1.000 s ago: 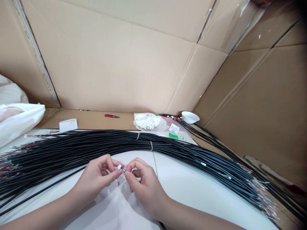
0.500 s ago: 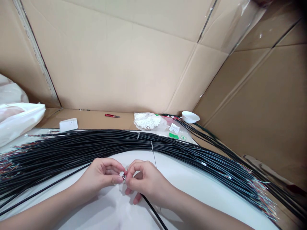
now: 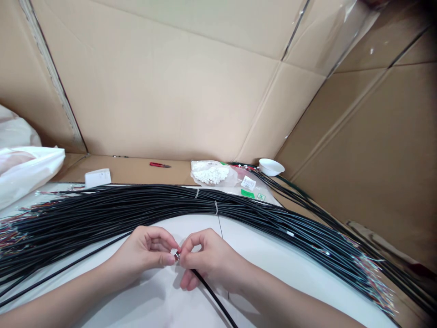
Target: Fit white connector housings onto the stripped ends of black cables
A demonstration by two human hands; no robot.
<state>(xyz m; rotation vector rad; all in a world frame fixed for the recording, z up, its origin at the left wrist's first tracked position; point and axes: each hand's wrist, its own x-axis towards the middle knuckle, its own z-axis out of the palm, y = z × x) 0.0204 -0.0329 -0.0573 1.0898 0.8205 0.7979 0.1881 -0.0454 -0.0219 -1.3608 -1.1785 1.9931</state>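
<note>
Between its thumb and index finger, my left hand [image 3: 150, 248] pinches a small white connector housing [image 3: 174, 251], mostly covered by the fingertips. My right hand [image 3: 205, 253] is closed right beside it, its thumb and index finger gripping the thin wire ends [image 3: 177, 257] of a black cable [image 3: 213, 296]. The wires meet the housing, but whether they sit inside it I cannot tell. From under my right hand the cable runs down to the bottom edge. Behind both hands lies a big bundle of black cables [image 3: 136, 202] with loose coloured wire ends.
A clear bag of white connector housings [image 3: 211, 174] lies behind the bundle, with a white bowl [image 3: 271, 167] to its right. Red-handled tweezers or snips [image 3: 160, 165] and a folded paper [image 3: 98, 178] are further left. White plastic bags [image 3: 27, 168] bulge at far left. Cardboard walls [image 3: 170, 82] enclose the table.
The housing has turned slightly between the left fingertips. My right hand's lower fingers have shifted left, and more of the black cable shows beneath that hand.
</note>
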